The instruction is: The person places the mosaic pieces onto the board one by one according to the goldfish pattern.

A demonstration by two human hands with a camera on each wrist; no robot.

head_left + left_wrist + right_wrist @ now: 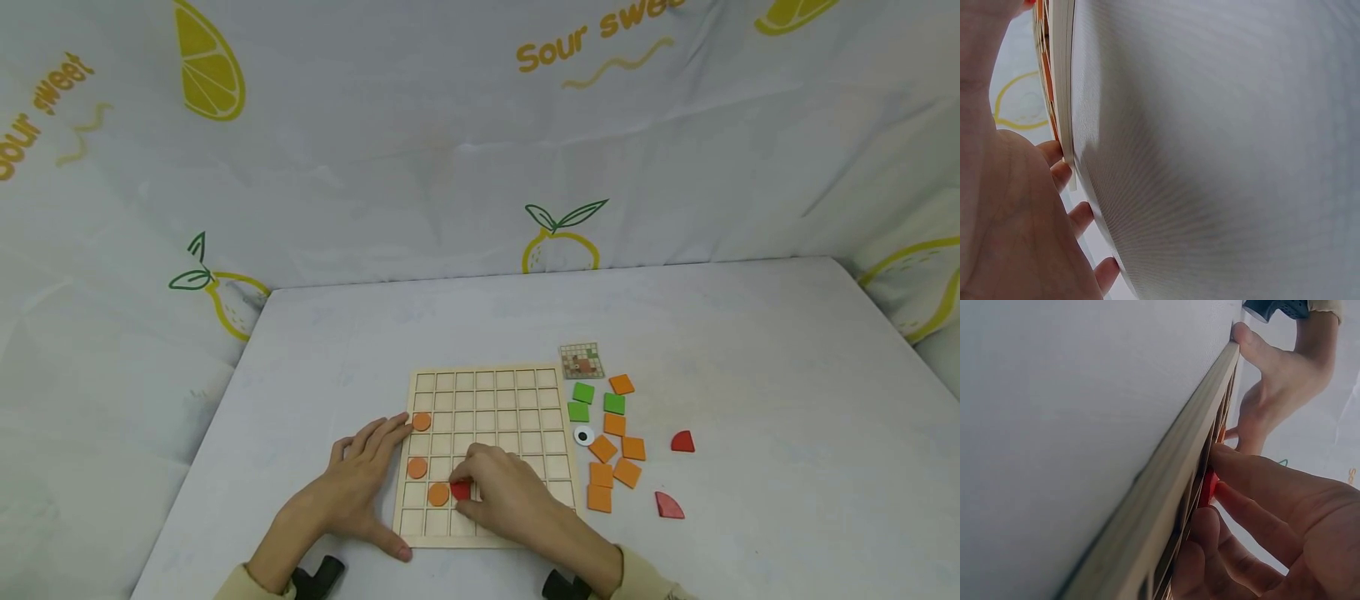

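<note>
A square wooden grid board (495, 400) lies on the table, with orange round pieces (422, 422) in three of its left cells. My right hand (510, 496) is over the lower middle of the board, thumb and fingers pinching a small red piece (461, 491) beside the lowest orange round. In the right wrist view that red piece (1208, 487) sits low at the grid between the fingertips; its full outline is hidden. Fingers spread, my left hand (352, 487) rests along the board's left edge, its fingertips (1060, 172) touching the edge and the table.
Right of the board lie several orange squares (633, 448), several green squares (583, 392) and a white piece with a black dot (583, 435). A small pattern card (581, 361) lies near the top right corner. Farther right are two red quarter-round pieces (682, 442).
</note>
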